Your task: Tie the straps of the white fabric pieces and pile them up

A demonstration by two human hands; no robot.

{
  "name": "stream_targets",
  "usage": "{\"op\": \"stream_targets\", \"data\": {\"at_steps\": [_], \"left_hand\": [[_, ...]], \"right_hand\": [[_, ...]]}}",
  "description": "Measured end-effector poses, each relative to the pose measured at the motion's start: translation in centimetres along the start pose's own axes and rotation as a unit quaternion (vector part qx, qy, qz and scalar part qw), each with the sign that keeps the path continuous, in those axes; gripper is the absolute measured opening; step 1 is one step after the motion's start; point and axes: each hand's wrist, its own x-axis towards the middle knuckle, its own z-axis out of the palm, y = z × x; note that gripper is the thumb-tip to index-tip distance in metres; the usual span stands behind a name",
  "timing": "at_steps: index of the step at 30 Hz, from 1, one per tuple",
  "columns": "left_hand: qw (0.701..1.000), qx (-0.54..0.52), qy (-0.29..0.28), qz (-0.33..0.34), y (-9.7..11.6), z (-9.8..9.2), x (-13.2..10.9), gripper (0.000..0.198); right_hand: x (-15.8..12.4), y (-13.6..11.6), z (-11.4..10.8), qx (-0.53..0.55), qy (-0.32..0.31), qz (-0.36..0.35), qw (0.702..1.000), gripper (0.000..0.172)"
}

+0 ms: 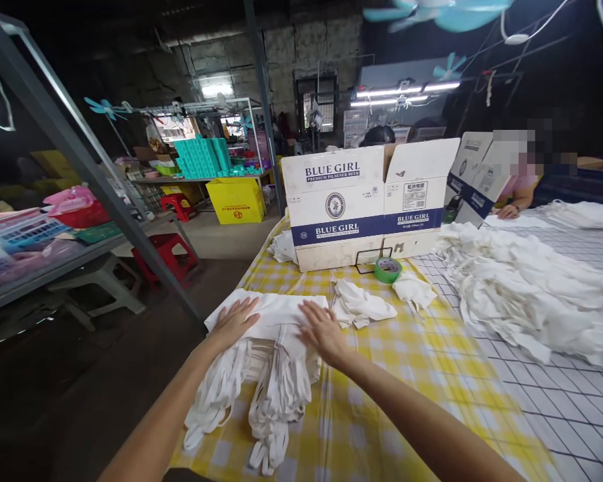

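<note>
Both my hands rest on a stack of white cloth pieces with straps [276,318] near the left edge of the table. My left hand [235,323] lies flat on its left part, fingers spread. On the right part my right hand [324,331] is laid down the same way, fingers apart. Bundles of white straps [281,388] hang out of the stack toward me over the yellow checked tablecloth [382,402]. Just right of the stack lies a crumpled white cloth [362,304], and a smaller white cloth [415,289] is beyond it.
A white and blue cardboard sheet [366,194] stands behind the stack. Before it sit a green tape roll [387,269] and a black wire stand [366,261]. A large heap of white cloth [532,288] covers the right side. Another person's hand [508,211] rests at far right.
</note>
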Motion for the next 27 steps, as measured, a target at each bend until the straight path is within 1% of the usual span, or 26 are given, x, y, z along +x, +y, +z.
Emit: {"op": "stream_targets", "data": {"at_steps": [2,3,4,5,6,7,8,10,11,12,14,16,17,18,19,21,22,24,25,26,27], "left_hand": [[0.998,0.018,0.068,-0.002,0.8,-0.1,-0.9,0.058],[0.993,0.024,0.111,0.004,1.7,-0.1,-1.6,0.059],[0.988,0.024,0.153,0.017,2.9,0.0,-2.5,0.059],[0.981,0.014,0.188,0.035,4.4,0.1,-3.5,0.059],[0.976,-0.007,0.212,0.056,6.3,0.2,-4.5,0.058],[0.971,-0.039,0.221,0.080,8.3,0.3,-5.7,0.057],[0.968,-0.079,0.216,0.104,10.4,0.4,-6.8,0.055],[0.958,-0.178,0.168,0.149,14.5,0.5,-8.6,0.052],[0.947,-0.230,0.138,0.175,16.3,0.4,-9.2,0.051],[0.933,-0.279,0.118,0.195,18.0,0.3,-9.5,0.050],[0.902,-0.366,0.112,0.202,20.6,-0.1,-9.3,0.049],[0.871,-0.436,0.115,0.197,22.5,-0.6,-8.1,0.050],[0.854,-0.468,0.097,0.203,23.3,-0.8,-7.3,0.049],[0.837,-0.499,0.060,0.216,24.1,-1.0,-6.6,0.045],[0.816,-0.528,0.011,0.233,24.8,-1.1,-5.9,0.038],[0.765,-0.580,-0.097,0.263,25.9,-1.3,-5.0,0.021],[0.738,-0.601,-0.142,0.271,26.4,-1.5,-4.9,0.017],[0.689,-0.633,-0.211,0.282,27.0,-2.1,-5.3,0.018],[0.664,-0.646,-0.245,0.286,27.1,-2.5,-5.7,0.019],[0.637,-0.658,-0.279,0.287,27.3,-3.0,-6.2,0.019],[0.611,-0.670,-0.309,0.285,27.4,-3.5,-6.6,0.019]], "right_hand": [[0.0,3.3,-1.7,-0.031,0.042,0.099,0.994,0.041],[-0.2,5.1,-2.5,-0.049,0.046,0.143,0.987,0.038],[-0.4,6.8,-3.2,-0.058,0.041,0.162,0.984,0.035],[-0.6,8.4,-3.8,-0.062,0.031,0.167,0.984,0.030],[-0.9,9.6,-4.3,-0.061,0.017,0.159,0.985,0.025],[-1.1,10.6,-4.8,-0.056,0.004,0.147,0.988,0.020],[-1.4,11.1,-5.3,-0.048,-0.009,0.135,0.990,0.015],[-1.6,11.3,-6.5,-0.029,-0.031,0.115,0.992,0.008],[-1.7,11.0,-7.4,-0.022,-0.039,0.106,0.993,0.008],[-1.9,10.5,-8.5,-0.009,-0.049,0.098,0.994,0.014],[-2.2,9.1,-11.2,0.048,-0.079,0.080,0.993,0.028],[-2.8,7.5,-14.2,0.156,-0.117,0.061,0.979,0.037],[-3.1,6.8,-15.7,0.211,-0.129,0.054,0.968,0.038],[-3.4,6.2,-16.9,0.257,-0.133,0.052,0.956,0.038],[-3.8,5.7,-18.0,0.289,-0.126,0.054,0.947,0.038],[-4.6,5.3,-19.7,0.323,-0.091,0.072,0.939,0.038],[-5.0,5.4,-20.4,0.331,-0.069,0.086,0.937,0.038],[-6.2,5.6,-21.5,0.348,-0.026,0.117,0.930,0.039],[-6.8,5.7,-22.0,0.365,-0.008,0.133,0.922,0.039],[-7.5,5.8,-22.5,0.391,0.005,0.151,0.908,0.039],[-8.2,5.8,-23.0,0.426,0.013,0.173,0.888,0.039]]}}
